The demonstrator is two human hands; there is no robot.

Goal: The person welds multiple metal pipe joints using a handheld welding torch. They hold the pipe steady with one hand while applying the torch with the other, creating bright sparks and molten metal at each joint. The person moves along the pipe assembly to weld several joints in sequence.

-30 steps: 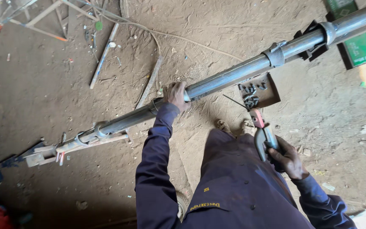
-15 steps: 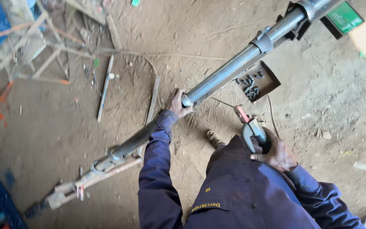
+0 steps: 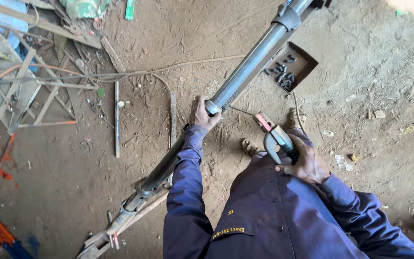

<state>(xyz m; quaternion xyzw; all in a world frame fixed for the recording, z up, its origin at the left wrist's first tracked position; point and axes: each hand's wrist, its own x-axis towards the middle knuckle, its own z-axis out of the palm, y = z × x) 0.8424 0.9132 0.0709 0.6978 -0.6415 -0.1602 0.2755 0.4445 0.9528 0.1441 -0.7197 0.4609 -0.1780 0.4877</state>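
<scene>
Diagonally across the dirt floor (image 3: 384, 72), a long grey steel pipe (image 3: 250, 67), left hand (image 3: 202, 113) fingers clenched around it; right hand (image 3: 305, 160) grasping a red-tipped welding electrode holder (image 3: 274, 135), rod aimed at the pipe just beside.

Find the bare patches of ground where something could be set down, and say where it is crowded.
Bare dirt lies right of the small metal box, and between the flat bar and the long pipe. The upper left is crowded with the metal frames and scrap. The left hand grips the pipe; the right hand holds the electrode holder.
</scene>
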